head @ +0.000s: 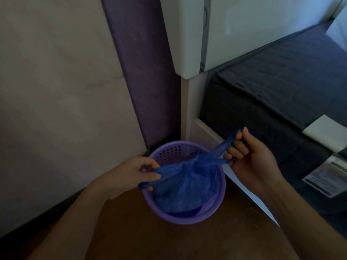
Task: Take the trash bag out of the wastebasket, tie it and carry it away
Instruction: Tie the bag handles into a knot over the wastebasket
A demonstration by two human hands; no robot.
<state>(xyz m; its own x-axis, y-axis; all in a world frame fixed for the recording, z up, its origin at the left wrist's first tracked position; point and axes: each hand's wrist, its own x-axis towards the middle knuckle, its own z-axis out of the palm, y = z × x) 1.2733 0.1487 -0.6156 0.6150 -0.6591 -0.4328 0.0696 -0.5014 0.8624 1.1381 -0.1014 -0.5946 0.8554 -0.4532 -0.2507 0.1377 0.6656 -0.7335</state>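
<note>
With the blue trash bag [185, 186] resting inside the purple wastebasket [216, 209], our left hand [129, 175] and right hand [251, 160] each pinch one handle loop, the proper holds, since we judge this thin film soft, light and tearable.

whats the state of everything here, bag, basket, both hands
trash bag: inside the basket, neck gathered and knotted, two ends pulled apart
wastebasket: upright on the floor, bag in it
left hand: shut on one bag end
right hand: shut on the other bag end
</note>
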